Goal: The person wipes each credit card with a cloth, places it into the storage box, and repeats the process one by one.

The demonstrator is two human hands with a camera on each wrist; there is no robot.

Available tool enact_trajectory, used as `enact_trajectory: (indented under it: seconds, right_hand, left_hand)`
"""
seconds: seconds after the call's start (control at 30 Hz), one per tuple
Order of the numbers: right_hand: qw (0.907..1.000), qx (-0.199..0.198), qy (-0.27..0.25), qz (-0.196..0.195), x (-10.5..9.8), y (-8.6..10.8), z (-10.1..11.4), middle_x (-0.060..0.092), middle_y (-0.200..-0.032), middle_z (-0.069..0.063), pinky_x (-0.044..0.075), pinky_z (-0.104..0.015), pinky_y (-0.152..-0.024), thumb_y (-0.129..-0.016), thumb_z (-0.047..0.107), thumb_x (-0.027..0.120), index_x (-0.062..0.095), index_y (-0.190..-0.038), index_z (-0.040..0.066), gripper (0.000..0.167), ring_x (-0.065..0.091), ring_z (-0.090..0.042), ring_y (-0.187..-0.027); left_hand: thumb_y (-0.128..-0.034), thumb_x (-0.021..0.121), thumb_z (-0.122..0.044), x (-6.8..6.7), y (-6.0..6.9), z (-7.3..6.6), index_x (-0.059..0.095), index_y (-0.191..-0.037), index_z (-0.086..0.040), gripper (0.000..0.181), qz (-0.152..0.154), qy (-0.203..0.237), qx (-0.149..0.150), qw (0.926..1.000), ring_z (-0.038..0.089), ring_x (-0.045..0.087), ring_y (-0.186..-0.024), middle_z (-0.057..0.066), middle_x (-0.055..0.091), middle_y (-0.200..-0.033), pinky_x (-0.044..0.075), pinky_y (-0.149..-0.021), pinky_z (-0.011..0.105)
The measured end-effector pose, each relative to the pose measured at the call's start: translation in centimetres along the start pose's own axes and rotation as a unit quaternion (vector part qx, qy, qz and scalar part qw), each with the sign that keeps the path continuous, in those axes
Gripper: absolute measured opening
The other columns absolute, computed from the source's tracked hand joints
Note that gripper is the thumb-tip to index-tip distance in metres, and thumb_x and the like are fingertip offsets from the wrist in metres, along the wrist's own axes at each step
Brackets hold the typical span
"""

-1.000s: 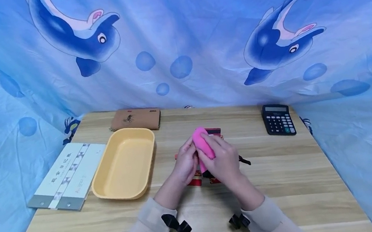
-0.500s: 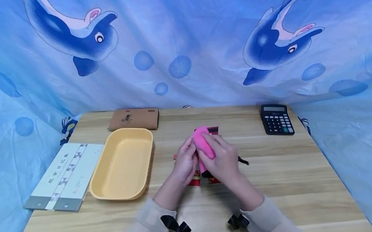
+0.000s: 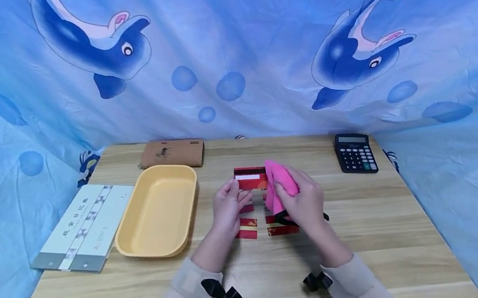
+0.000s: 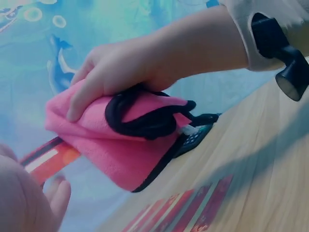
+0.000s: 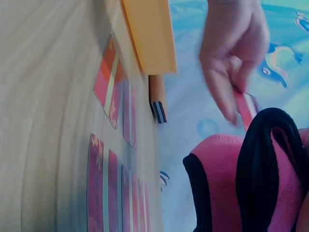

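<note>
A red card (image 3: 251, 179) is being held above the desk (image 3: 362, 243) between both hands, and its dark stripe is now being shown, where half a second earlier only bunched pink cloth and fingers were being seen. Its left end is being pinched in the narrow grip of the left hand (image 3: 228, 208); its right end is being covered by the pink cloth (image 3: 283, 178), which is being held in the closed grip of the right hand (image 3: 306, 202). The handling thus appears to be shifting from a full wrap to one end. The soft, fuzzy cloth is being edged by black binding; the card looks stiff and smooth. Below, flat cards (image 3: 283, 230) are being borne in two columns by the wood-grained desk, beside a round-cornered yellow tray (image 3: 163, 220).
</note>
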State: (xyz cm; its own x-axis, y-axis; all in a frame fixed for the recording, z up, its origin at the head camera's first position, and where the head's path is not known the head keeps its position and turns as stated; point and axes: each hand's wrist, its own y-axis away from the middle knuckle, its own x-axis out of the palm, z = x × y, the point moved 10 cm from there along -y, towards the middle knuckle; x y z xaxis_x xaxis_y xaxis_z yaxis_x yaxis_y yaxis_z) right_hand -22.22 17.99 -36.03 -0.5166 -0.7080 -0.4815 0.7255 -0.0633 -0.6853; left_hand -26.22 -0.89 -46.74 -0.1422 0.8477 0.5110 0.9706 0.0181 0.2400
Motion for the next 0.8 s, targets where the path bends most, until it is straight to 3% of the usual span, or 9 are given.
enact_trajectory:
  seconds: [0.1,0.27,0.4,0.57,0.7,0.8]
  right_hand:
    - [0.9997,0.018,-0.009,-0.011,-0.7,-0.1,-0.8,0.074,-0.105,-0.017,0.063,-0.046,-0.07,-0.083,0.011,0.083,0.072,-0.121,0.0,0.041,0.072,-0.029,-0.087]
    - [0.9986,0.042,-0.009,-0.03,-2.0,-0.2,-2.3,0.074,-0.109,-0.018,0.063,-0.048,-0.072,-0.082,0.01,0.084,0.072,-0.121,0.0,0.042,0.071,-0.032,-0.09]
    - [0.9974,0.062,-0.008,-0.036,-2.7,-0.1,-3.5,0.073,-0.112,-0.017,0.061,-0.033,-0.074,-0.083,0.011,0.084,0.072,-0.122,0.002,0.043,0.071,-0.029,-0.092]
    - [0.9959,0.079,-0.013,-0.043,-3.5,-0.1,-4.7,0.073,-0.115,-0.016,0.047,-0.006,-0.079,-0.082,0.012,0.084,0.072,-0.123,0.003,0.044,0.07,-0.029,-0.095]
    - [0.9956,0.078,-0.021,-0.047,-3.8,-0.1,-5.1,0.073,-0.115,-0.016,0.045,-0.003,-0.078,-0.082,0.012,0.084,0.072,-0.123,0.003,0.044,0.07,-0.029,-0.094]
    - [0.9955,0.078,-0.023,-0.048,-3.9,-0.1,-5.3,0.073,-0.114,-0.016,0.045,-0.004,-0.074,-0.082,0.012,0.085,0.072,-0.123,0.004,0.044,0.07,-0.029,-0.092]
  left_hand:
    - [-0.1065,0.052,-0.012,-1.4,-0.1,-0.4,0.056,-0.131,0.01,0.033,-0.052,-0.011,0.008,0.9986,0.016,0.071,-0.075,0.01,0.066,-0.095,0.064,-0.075,0.031]
    - [-0.1037,0.058,-0.012,-2.4,0.1,-1.7,0.06,-0.129,0.009,0.033,-0.078,-0.03,0.024,0.9962,0.012,0.071,-0.072,0.007,0.068,-0.094,0.062,-0.066,0.024]
    - [-0.0982,0.067,-0.009,-3.4,0.2,-3.3,0.068,-0.119,0.008,0.027,-0.098,-0.047,0.041,0.9933,0.008,0.068,-0.067,0.002,0.071,-0.085,0.057,-0.056,0.019]
    - [-0.0945,0.072,-0.007,-4.6,0.1,-6.2,0.071,-0.114,0.003,0.022,-0.096,-0.069,0.049,0.9918,0.011,0.071,-0.071,0.002,0.073,-0.086,0.063,-0.068,0.025]
    - [-0.0939,0.073,-0.008,-5.9,-0.3,-9.1,0.073,-0.11,-0.004,0.016,-0.097,-0.087,0.063,0.9895,0.012,0.071,-0.078,-0.001,0.074,-0.088,0.062,-0.073,0.025]
    - [-0.0946,0.07,-0.004,-7.4,-0.9,-11.4,0.073,-0.102,-0.008,0.008,-0.094,-0.075,0.077,0.9898,0.011,0.071,-0.075,0.0,0.073,-0.086,0.062,-0.076,0.024]
